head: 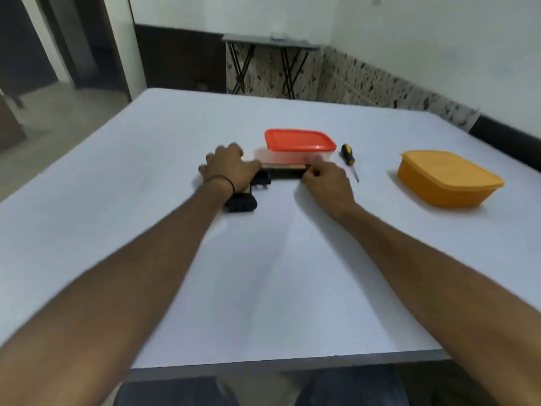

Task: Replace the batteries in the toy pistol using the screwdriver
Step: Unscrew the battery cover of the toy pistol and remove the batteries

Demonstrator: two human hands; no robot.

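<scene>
A black and tan toy pistol lies flat on the white table, barrel pointing right, grip toward me. My left hand covers its rear, fingers curled over the top of it. My right hand pinches the barrel's muzzle end. A screwdriver with a black and yellow handle lies on the table just right of my right hand, untouched. No batteries show.
A clear box with a red lid stands right behind the pistol. An orange lidded container sits at the right. The table's near edge is by my lap. A small folding table stands by the far wall.
</scene>
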